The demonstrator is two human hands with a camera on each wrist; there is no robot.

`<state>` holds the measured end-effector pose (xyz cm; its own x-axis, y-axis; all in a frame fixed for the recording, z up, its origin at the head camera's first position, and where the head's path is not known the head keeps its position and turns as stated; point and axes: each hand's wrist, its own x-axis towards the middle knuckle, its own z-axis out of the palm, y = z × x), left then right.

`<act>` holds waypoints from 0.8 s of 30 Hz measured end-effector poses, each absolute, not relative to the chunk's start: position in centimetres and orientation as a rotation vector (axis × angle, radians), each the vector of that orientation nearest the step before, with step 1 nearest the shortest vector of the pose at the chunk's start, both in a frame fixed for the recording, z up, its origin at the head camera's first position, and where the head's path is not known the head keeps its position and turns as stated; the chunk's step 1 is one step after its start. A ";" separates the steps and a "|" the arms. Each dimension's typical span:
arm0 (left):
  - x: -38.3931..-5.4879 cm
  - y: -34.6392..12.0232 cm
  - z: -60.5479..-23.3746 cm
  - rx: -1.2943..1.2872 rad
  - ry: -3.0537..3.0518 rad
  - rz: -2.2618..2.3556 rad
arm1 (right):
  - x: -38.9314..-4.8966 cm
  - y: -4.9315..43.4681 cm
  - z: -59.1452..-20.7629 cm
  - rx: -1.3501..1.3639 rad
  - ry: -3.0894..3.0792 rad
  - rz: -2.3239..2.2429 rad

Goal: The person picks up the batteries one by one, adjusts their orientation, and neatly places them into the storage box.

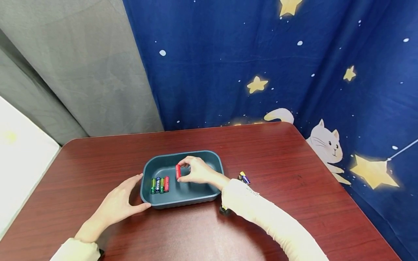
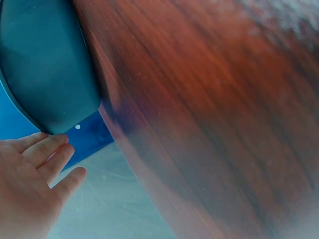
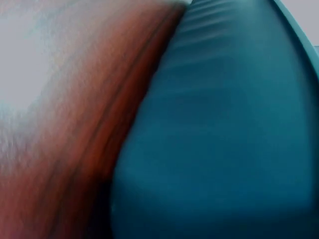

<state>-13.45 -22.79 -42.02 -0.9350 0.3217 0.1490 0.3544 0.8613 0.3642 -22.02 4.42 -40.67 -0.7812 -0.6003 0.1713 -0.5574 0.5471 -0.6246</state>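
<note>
In the head view my right hand [image 1: 199,172] reaches over the teal tray [image 1: 192,200] and pinches a red battery [image 1: 178,172] between thumb and fingers. Left of it, a short row of batteries lies side by side on the tray floor: green ones [image 1: 153,186], a dark blue one [image 1: 158,185] and a red one [image 1: 167,184]. My left hand [image 1: 119,199] is at the tray's left end, thumb and fingers spread with their tips at the rim. The left wrist view shows those extended fingers [image 2: 47,149] beside the tray wall. Only the tray's ribbed outer side [image 3: 214,124] and the table appear in the right wrist view.
More batteries [image 1: 244,178] lie on the reddish-brown table [image 1: 277,156] right of the tray, partly behind the right sleeve [image 1: 258,203]. A small dark object [image 1: 225,211] shows under that forearm. Grey and blue star-patterned curtains [image 1: 209,72] hang behind the table's far edge.
</note>
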 end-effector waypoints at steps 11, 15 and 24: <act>-13.5 -22.8 -42.2 -0.538 -2.941 -0.602 | -21.8 2.5 -41.6 -0.994 2.750 -0.808; -13.5 -22.8 -42.2 -0.540 -2.945 -0.609 | -21.5 1.6 -41.9 -0.947 2.771 -0.692; -13.5 -22.9 -42.2 -0.551 -2.925 -0.603 | -20.9 0.2 -42.4 -0.925 2.846 -0.538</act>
